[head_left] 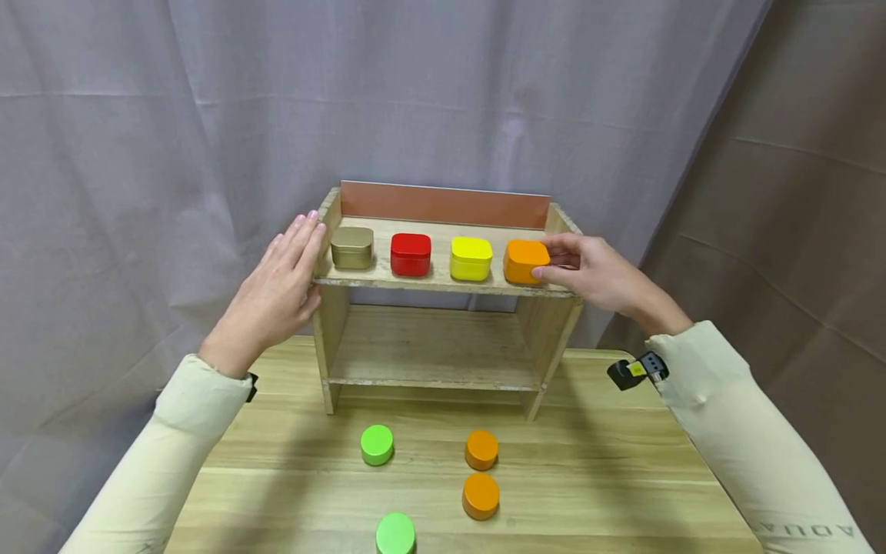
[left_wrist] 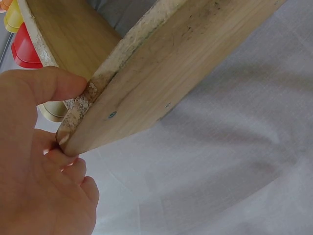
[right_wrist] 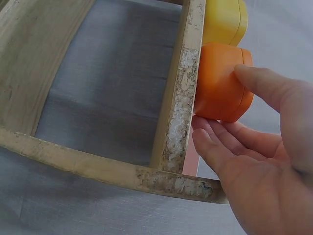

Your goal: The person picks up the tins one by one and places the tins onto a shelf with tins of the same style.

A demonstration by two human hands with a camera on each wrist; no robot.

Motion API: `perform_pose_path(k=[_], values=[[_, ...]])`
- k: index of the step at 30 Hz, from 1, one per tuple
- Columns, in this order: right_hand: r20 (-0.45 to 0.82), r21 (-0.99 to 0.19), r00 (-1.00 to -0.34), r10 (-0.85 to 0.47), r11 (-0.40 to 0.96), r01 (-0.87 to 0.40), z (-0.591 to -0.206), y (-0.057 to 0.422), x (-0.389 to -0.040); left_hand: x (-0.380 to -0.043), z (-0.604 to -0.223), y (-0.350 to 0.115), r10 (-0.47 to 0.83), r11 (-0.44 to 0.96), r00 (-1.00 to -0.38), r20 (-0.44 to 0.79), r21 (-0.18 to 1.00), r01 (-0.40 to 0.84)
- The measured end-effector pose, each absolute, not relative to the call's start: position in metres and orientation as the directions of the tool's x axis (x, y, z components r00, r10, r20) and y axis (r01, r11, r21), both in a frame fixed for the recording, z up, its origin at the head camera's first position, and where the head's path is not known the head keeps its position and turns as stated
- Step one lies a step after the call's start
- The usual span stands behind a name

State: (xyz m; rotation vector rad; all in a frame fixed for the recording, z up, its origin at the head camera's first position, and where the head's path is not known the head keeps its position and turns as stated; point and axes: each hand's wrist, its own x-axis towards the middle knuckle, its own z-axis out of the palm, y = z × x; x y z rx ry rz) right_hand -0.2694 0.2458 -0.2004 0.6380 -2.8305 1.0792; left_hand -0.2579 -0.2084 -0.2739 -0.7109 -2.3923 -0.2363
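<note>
A small wooden shelf point(head_left: 432, 346) stands on the table. On its upper board a row runs from left to right: an olive box point(head_left: 352, 249), a red box point(head_left: 411, 256), a yellow box point(head_left: 471, 260) and an orange box point(head_left: 524, 262), all with rounded corners and lids. My right hand point(head_left: 598, 269) holds the orange box at its right end, thumb on the front; the right wrist view shows the fingers beside and behind that box point(right_wrist: 220, 83). At the shelf's left side panel, my left hand point(head_left: 277, 281) grips the edge, thumb against the front edge in the left wrist view.
On the table point(head_left: 574, 477) before the shelf lie two green round pieces, one nearer the shelf point(head_left: 377, 444) and one at the frame's bottom edge. Two orange round pieces point(head_left: 481, 495) sit to their right. A grey curtain point(head_left: 429, 92) hangs close behind the shelf.
</note>
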Motion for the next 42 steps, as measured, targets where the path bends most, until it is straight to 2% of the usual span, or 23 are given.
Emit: perform_pose_path(k=[17,33,42], values=[[0.138,-0.596,-0.916,-0.377,0.707,-0.381,-0.198,0.246,-0.274,-0.259,-0.275,-0.21,0.427,0.842,-0.665,0.612,0.0,0.54],[0.225,-0.497,-0.928,-0.296,0.785,-0.371,-0.172,0.244,-0.225,-0.258,-0.274,-0.213,0.43,0.841,-0.659,0.617,-0.007,0.541],[0.294,-0.488,-0.9,-0.323,0.758,-0.432,-0.192,0.266,-0.203,-0.258,-0.274,-0.213,0.429,0.839,-0.661,0.616,-0.001,0.543]])
